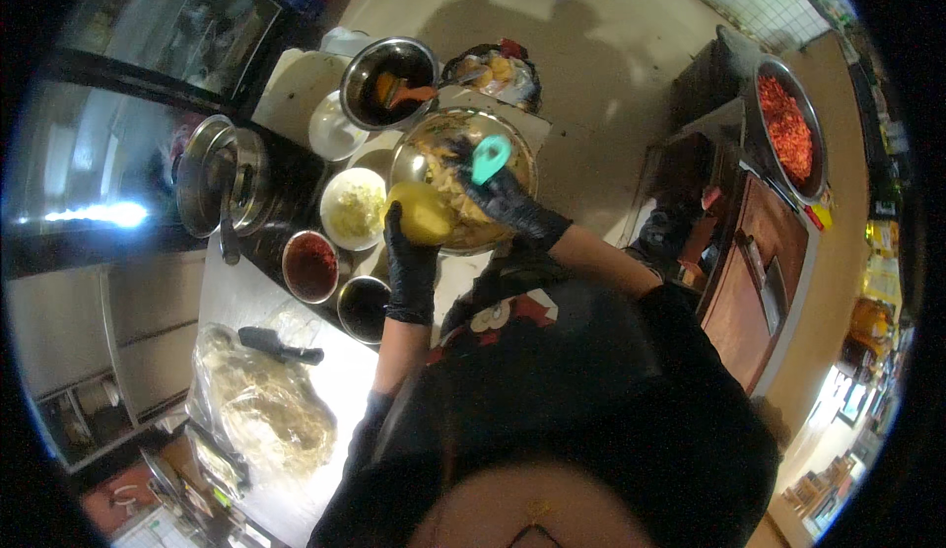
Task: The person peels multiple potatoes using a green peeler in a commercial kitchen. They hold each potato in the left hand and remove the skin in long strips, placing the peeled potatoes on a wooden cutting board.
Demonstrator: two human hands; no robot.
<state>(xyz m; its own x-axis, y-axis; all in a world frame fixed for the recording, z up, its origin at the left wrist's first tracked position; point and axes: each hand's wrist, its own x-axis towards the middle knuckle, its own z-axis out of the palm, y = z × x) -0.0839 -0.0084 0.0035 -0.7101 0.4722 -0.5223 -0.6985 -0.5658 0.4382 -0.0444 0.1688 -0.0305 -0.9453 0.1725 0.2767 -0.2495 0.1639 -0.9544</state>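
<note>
My left hand (409, 271), in a black glove, grips a large yellow fruit or vegetable (423, 215) with a smooth surface. It is held over the near left rim of a wide steel bowl (526, 141). Pale yellow cut pieces (442, 175) lie inside that bowl. In my right hand (510, 200), also black-gloved, is a turquoise-handled tool (491, 158), blurred, its working end hidden. This hand is above the bowl, to the right of the yellow piece.
Left of the bowl are a white bowl of pale green bits (355, 208), a container of red seasoning (312, 265) and a dark-filled container (364, 308). Beyond stands a steel bowl with an orange-handled tool (410, 95). A plastic bag (266, 407) lies lower left; a cleaver (772, 297) rests far right.
</note>
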